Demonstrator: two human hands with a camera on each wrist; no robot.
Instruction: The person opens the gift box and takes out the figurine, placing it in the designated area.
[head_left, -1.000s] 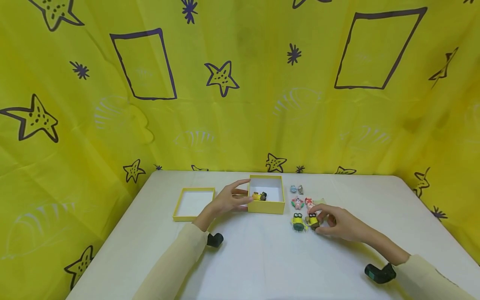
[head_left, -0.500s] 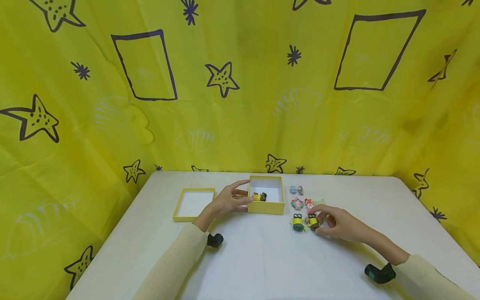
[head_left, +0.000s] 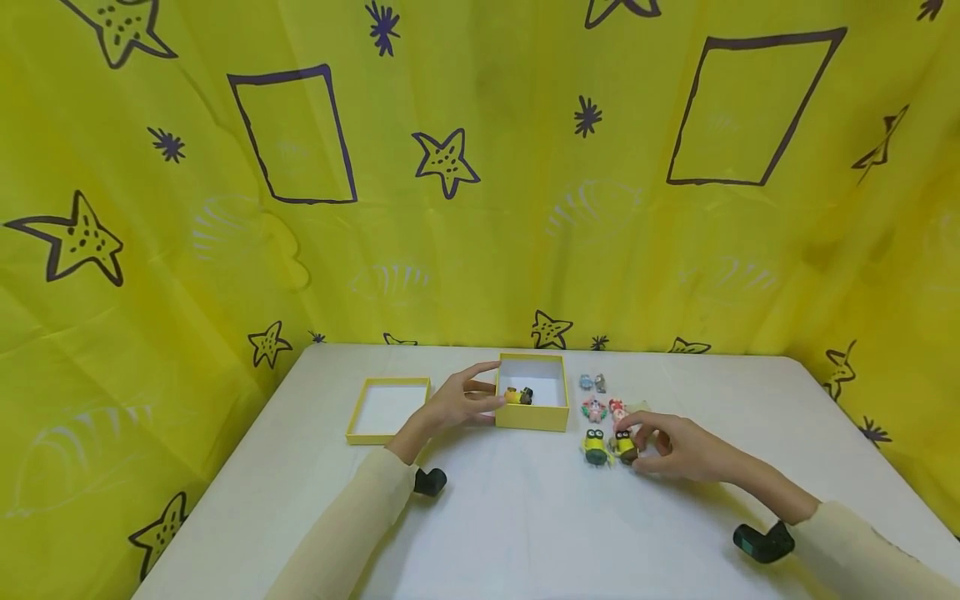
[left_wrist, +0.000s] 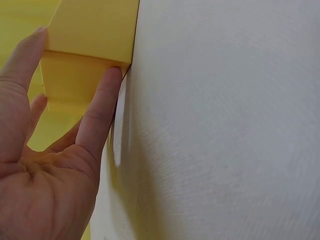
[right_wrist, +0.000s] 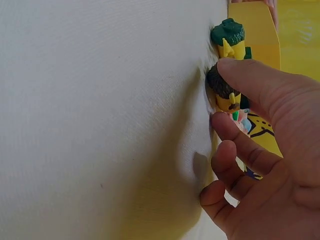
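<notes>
In the head view my left hand (head_left: 461,400) rests its fingers on the left side of a yellow box (head_left: 558,419) with a white inside. The left wrist view shows those fingers (left_wrist: 95,117) fairly straight against the yellow box wall (left_wrist: 75,80). One or two small yellow-and-brown toy figures (head_left: 517,396) lie in the box. To the right, my right hand (head_left: 682,448) holds a yellow-and-brown minion figure (head_left: 624,448) between thumb and index finger; its brown top (right_wrist: 220,82) is under the thumb. Beside it stands a yellow-and-green minion figure (head_left: 596,448).
A shallow yellow-rimmed lid (head_left: 387,437) lies left of the box. Behind the minions are a pink-and-green figure (head_left: 594,408), a red-and-white figure (head_left: 618,410), and two small figures, one blue (head_left: 586,382) and one grey (head_left: 600,382). A yellow curtain (head_left: 487,250) hangs behind the table.
The right hand's thumb has eased slightly off the yellow-and-brown minion figure, which sits a touch further left. The left hand stays at the box, and the view has tilted slightly.
</notes>
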